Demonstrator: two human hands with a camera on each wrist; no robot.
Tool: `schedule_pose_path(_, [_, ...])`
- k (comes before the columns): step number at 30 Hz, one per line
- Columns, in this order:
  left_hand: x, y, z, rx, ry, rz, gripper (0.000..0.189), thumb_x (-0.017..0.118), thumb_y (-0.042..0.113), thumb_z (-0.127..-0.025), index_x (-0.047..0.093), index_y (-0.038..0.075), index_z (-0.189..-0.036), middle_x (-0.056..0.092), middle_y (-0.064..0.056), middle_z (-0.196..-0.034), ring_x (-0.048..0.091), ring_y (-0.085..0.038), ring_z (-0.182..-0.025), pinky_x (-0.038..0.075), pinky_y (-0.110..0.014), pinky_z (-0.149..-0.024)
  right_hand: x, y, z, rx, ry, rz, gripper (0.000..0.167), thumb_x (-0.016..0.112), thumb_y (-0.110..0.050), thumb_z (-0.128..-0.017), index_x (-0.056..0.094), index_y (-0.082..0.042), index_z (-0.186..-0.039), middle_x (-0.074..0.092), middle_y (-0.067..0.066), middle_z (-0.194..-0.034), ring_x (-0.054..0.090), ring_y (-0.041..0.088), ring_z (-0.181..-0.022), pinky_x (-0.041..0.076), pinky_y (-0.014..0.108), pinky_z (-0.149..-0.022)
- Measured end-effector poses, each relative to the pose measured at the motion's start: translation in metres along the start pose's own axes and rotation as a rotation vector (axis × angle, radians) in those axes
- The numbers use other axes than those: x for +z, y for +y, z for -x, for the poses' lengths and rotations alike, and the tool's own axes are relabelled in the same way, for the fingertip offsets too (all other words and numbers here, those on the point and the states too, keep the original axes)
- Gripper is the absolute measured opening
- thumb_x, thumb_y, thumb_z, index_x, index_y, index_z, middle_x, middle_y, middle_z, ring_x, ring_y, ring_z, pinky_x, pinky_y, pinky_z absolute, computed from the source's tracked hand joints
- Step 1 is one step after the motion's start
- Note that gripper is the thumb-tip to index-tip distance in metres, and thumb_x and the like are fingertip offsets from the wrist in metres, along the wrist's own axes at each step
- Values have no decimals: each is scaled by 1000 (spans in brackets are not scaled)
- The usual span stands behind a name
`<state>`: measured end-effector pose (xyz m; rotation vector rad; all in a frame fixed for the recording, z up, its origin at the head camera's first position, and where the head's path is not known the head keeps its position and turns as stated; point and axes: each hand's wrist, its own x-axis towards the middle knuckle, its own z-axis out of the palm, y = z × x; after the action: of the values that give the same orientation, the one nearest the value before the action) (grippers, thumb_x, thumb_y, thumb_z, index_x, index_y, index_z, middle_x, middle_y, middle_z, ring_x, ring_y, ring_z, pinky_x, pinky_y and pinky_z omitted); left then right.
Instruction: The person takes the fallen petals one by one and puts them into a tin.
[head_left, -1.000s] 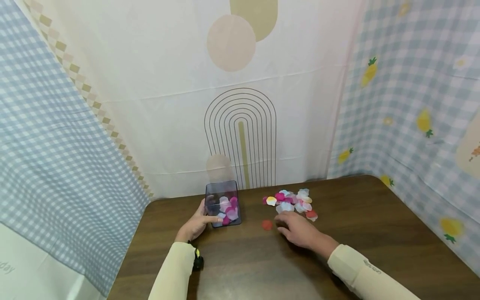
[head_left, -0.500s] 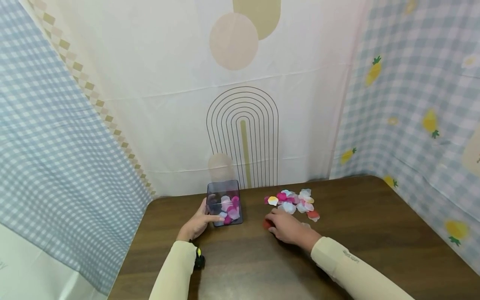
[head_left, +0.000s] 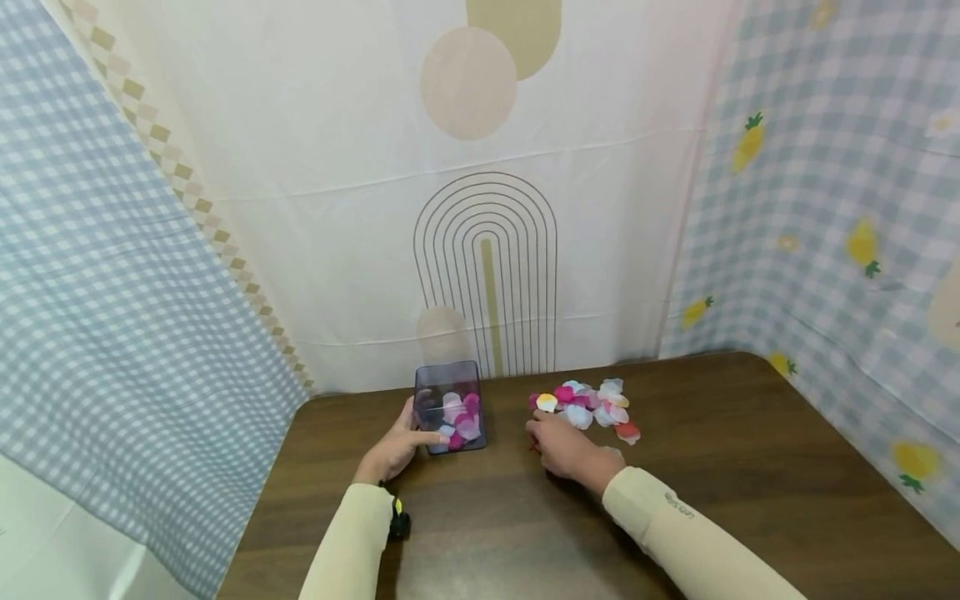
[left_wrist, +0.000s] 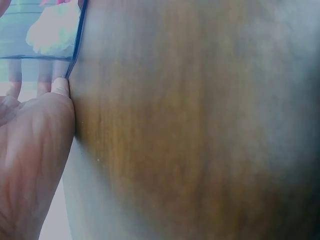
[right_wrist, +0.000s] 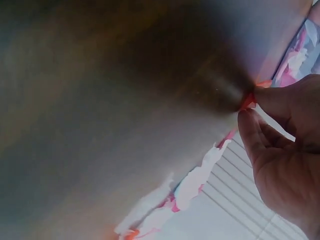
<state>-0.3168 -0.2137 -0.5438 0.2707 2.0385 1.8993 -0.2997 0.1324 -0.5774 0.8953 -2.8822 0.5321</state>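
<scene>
My left hand (head_left: pixel 393 450) holds the left side of a see-through bluish plastic box (head_left: pixel 425 379). Its thumb lies across the near side, and its other fingers show through the clear wall in the left wrist view. Pink, magenta and pale petals (head_left: pixel 467 427) lie in the box. To the right, my right hand (head_left: pixel 564 447) pinches a red petal (right_wrist: pixel 248 101) between thumb and fingertips, low over the table. Just beyond this hand lies a loose pile of white, pink and magenta petals (head_left: pixel 577 417); the hand hides part of the pile's near side.
A red-and-white petal (head_left: pixel 627 432) lies at the pile's right edge. The brown wooden table (head_left: pixel 480 533) ends at a white patterned cloth (head_left: pixel 360 250) behind. Checked cloths hang at the left and right. A dark device (head_left: pixel 399 525) sits at my left wrist.
My right hand has moved left to the red petal, which lay flat on the table, and now pinches it. My left hand and the box have stayed in place.
</scene>
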Motion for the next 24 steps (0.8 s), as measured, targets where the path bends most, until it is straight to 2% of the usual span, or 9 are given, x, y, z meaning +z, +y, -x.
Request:
schedule_pose_path(4, [-1, -1, 0, 4, -5, -5, 108, 86, 5, -85, 18, 24, -167, 32, -11, -172, 24, -32, -161, 13, -58, -135, -30, -27, 11, -16, 60, -45, 17, 74, 4, -86, 61, -7, -87, 55, 6, -91, 55, 17, -74, 53, 33, -70])
schedule_pose_path(7, [-1, -1, 0, 5, -3, -12, 108, 86, 6, -85, 18, 24, -167, 30, -9, -173, 21, -32, -162, 12, -59, -136, -43, -40, 15, 1, 47, -22, 17, 72, 4, -90, 60, -7, -85, 54, 4, -90, 55, 15, -75, 53, 32, -71])
schedule_pose_path(12, [-1, -2, 0, 2, 2, -15, 108, 87, 6, -85, 19, 23, -167, 31, -10, -172, 21, -32, -162, 12, -59, -136, -42, -39, 17, 15, 29, -24, 15, 71, 4, -90, 61, -6, -87, 55, 6, -92, 56, 18, -77, 55, 35, -74])
schedule_pose_path(16, [-1, -2, 0, 11, 0, -9, 108, 86, 4, -85, 19, 22, -167, 34, -11, -171, 23, -33, -161, 12, -60, -135, -26, -22, 17, -55, 80, -13, 16, 71, 5, -84, 61, -6, -90, 55, 8, -94, 55, 19, -77, 54, 38, -71])
schedule_pose_path(19, [0, -2, 1, 4, 3, -1, 107, 86, 3, -85, 20, 22, -167, 35, -11, -170, 24, -32, -160, 13, -57, -135, -25, -21, 18, -70, 89, 6, 20, 71, 7, -79, 60, -5, -91, 55, 9, -94, 56, 21, -78, 54, 40, -71])
schedule_pose_path(24, [0, 0, 2, 13, -5, -20, 106, 85, 4, -86, 18, 20, -167, 33, -12, -171, 23, -34, -161, 12, -59, -135, -39, -38, 21, 15, 37, 27, 22, 73, 10, -79, 61, -3, -91, 55, 9, -93, 57, 23, -81, 56, 41, -77])
